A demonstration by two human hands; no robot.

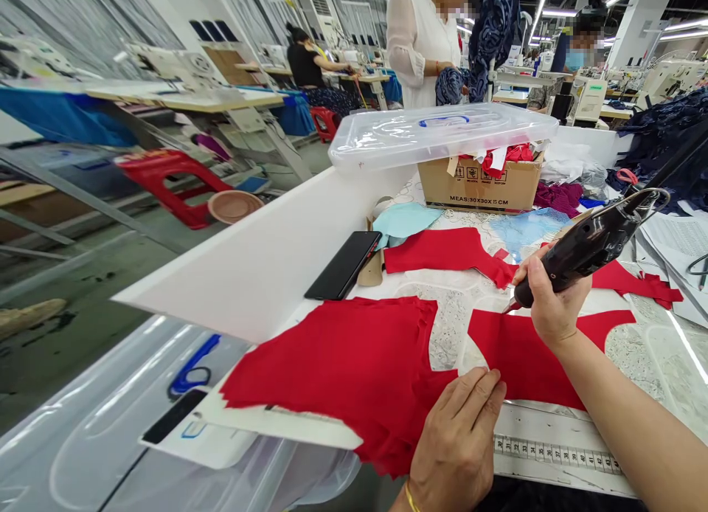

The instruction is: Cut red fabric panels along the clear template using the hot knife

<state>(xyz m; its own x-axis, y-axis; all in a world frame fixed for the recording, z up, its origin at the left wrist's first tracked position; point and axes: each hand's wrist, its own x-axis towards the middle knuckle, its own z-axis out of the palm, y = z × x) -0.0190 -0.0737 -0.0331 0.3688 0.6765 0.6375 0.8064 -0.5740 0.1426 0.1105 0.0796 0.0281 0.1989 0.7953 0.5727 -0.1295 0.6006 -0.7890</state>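
Observation:
My right hand is closed round a black corded hand tool with a narrow tip. That tip meets the top edge of a red fabric piece lying flat on the table. My left hand lies with its fingers stretched out, at the left edge of this piece and over the corner of a stack of red fabric pieces. Behind them are another red cut piece and, partly hidden by my right hand, a further red piece. A printed measuring tape runs along the front edge.
A black phone lies by the white side panel. Behind stands a cardboard box of red scraps under a clear plastic lid. Papers and dark fabric lie right. A person in white stands beyond.

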